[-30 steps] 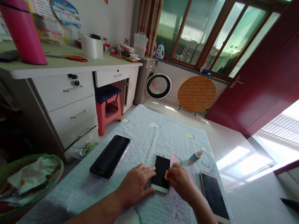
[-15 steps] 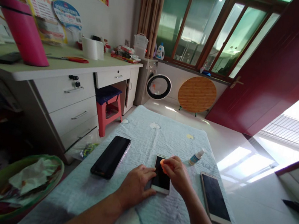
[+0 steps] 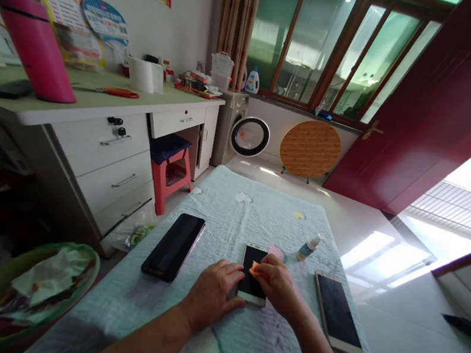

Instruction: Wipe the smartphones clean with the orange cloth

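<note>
A white-framed smartphone (image 3: pixel 252 254) with a dark screen lies flat on the pale blue cloth cover in front of me. My left hand (image 3: pixel 215 289) steadies it, fingertips at its left edge and thumb near its lower end. Pinched in my right hand (image 3: pixel 278 280) is a small orange cloth (image 3: pixel 254 268), pressed on the screen. A pink patch (image 3: pixel 277 251) shows on the cover just beyond that hand. To the right stands a small spray bottle (image 3: pixel 309 247) with a white top. Other phones lie at either side, a black one (image 3: pixel 174 246) and a gold-edged one (image 3: pixel 339 312).
The cloth-covered table (image 3: pixel 251 215) fills the middle. At left are a green waste bin (image 3: pixel 85 281), a white desk (image 3: pixel 107 161) with a pink flask (image 3: pixel 42 51), and a red stool (image 3: pixel 171 184). A washing machine (image 3: pixel 231 118) stands beyond, its door open.
My right hand has slid the orange cloth slightly down the screen, uncovering the pink patch behind it. My left hand stays at the phone's edge.
</note>
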Tool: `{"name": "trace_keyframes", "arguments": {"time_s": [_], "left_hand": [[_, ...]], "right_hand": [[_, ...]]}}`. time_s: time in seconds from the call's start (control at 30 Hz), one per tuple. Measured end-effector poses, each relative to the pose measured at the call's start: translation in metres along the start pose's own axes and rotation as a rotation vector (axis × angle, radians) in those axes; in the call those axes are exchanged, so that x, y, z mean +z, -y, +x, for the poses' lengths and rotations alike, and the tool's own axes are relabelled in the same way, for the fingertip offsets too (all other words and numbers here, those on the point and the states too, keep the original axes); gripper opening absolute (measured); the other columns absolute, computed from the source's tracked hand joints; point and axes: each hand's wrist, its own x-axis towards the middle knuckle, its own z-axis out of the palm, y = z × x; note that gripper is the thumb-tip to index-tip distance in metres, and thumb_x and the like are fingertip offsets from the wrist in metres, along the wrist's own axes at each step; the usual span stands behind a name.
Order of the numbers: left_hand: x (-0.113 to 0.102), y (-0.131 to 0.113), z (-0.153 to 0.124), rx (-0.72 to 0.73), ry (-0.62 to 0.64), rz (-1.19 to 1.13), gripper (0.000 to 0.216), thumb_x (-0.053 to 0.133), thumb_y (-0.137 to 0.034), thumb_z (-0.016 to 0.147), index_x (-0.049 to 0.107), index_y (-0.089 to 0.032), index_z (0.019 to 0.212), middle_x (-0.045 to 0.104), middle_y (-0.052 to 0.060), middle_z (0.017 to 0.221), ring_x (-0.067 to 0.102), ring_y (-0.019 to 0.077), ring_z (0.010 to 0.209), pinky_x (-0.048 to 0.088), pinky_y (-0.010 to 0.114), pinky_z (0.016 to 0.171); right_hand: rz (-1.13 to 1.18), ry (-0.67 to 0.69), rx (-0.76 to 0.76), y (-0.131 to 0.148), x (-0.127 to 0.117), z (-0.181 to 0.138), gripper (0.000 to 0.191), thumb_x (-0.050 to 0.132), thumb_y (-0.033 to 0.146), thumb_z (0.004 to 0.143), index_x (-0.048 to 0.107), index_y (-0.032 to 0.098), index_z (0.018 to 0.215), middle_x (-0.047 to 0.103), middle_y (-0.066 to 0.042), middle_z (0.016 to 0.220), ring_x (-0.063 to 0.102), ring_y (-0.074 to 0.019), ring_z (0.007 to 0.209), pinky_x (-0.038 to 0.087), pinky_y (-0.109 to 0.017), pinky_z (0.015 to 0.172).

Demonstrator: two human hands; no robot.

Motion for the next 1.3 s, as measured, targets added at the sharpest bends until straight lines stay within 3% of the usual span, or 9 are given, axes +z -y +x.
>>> {"name": "trace_keyframes", "arguments": {"time_s": [0.27, 0.4, 0.63, 0.8, 1.0, 1.13, 1.3], "left_hand": [[-0.003, -0.004, 0.001, -0.009, 0.021, 0.022, 0.034, 0.074, -0.037, 0.081, 0.065, -0.019, 0.108, 0.064, 0.007, 0.112, 0.058, 0.0269, 0.102, 0.048, 0.040, 0.091], [-0.004, -0.006, 0.001, -0.032, 0.040, 0.025, 0.031, 0.073, -0.036, 0.082, 0.063, -0.020, 0.106, 0.065, 0.006, 0.102, 0.059, 0.0262, 0.096, 0.049, 0.039, 0.087], [0.006, 0.001, -0.002, -0.041, -0.068, -0.050, 0.067, 0.074, -0.031, 0.079, 0.037, -0.019, 0.134, 0.056, 0.012, 0.126, 0.055, 0.0286, 0.115, 0.046, 0.045, 0.098], [0.011, 0.007, -0.002, -0.009, -0.122, -0.068, 0.076, 0.071, -0.032, 0.080, 0.027, -0.023, 0.140, 0.053, 0.013, 0.130, 0.052, 0.0301, 0.121, 0.045, 0.048, 0.101], [0.011, 0.010, -0.001, 0.021, -0.160, -0.062, 0.063, 0.061, -0.046, 0.088, 0.035, -0.020, 0.139, 0.056, 0.014, 0.128, 0.055, 0.0303, 0.119, 0.047, 0.048, 0.099], [0.008, 0.009, 0.000, 0.021, -0.109, -0.028, 0.061, 0.065, -0.052, 0.085, 0.047, -0.018, 0.133, 0.056, 0.015, 0.132, 0.054, 0.0312, 0.121, 0.045, 0.048, 0.102], [0.003, 0.004, 0.003, 0.016, 0.004, 0.010, 0.051, 0.076, -0.038, 0.079, 0.059, -0.020, 0.123, 0.055, 0.012, 0.138, 0.055, 0.0302, 0.120, 0.044, 0.047, 0.102]], "right_hand": [[-0.162, -0.082, 0.116, -0.010, -0.001, 0.043, 0.022, 0.051, 0.019, 0.092, 0.073, 0.017, 0.086, 0.057, -0.004, 0.089, 0.053, -0.0149, 0.088, 0.040, -0.028, 0.085], [-0.217, -0.069, 0.147, -0.004, 0.005, 0.055, 0.023, 0.051, 0.019, 0.092, 0.073, 0.019, 0.085, 0.058, -0.005, 0.094, 0.051, -0.0161, 0.090, 0.038, -0.028, 0.082], [-0.092, 0.025, -0.003, 0.023, 0.012, 0.028, 0.023, 0.052, 0.017, 0.092, 0.073, 0.021, 0.083, 0.058, -0.004, 0.092, 0.050, -0.0147, 0.086, 0.039, -0.027, 0.079], [0.002, 0.109, -0.043, 0.040, 0.006, -0.004, 0.018, 0.056, 0.014, 0.089, 0.072, 0.021, 0.083, 0.056, -0.003, 0.092, 0.051, -0.0147, 0.086, 0.041, -0.026, 0.078], [0.060, 0.175, -0.058, 0.049, -0.005, -0.024, 0.023, 0.051, 0.015, 0.090, 0.069, 0.021, 0.077, 0.055, -0.002, 0.089, 0.053, -0.0136, 0.085, 0.041, -0.024, 0.077], [0.079, 0.234, -0.037, 0.039, -0.016, -0.022, 0.024, 0.053, 0.009, 0.083, 0.072, 0.022, 0.077, 0.053, -0.001, 0.084, 0.053, -0.0113, 0.079, 0.039, -0.021, 0.071], [-0.024, 0.192, 0.100, 0.018, -0.030, -0.006, 0.028, 0.051, 0.005, 0.080, 0.074, 0.019, 0.073, 0.058, -0.003, 0.079, 0.055, -0.0122, 0.075, 0.040, -0.023, 0.071]]}}
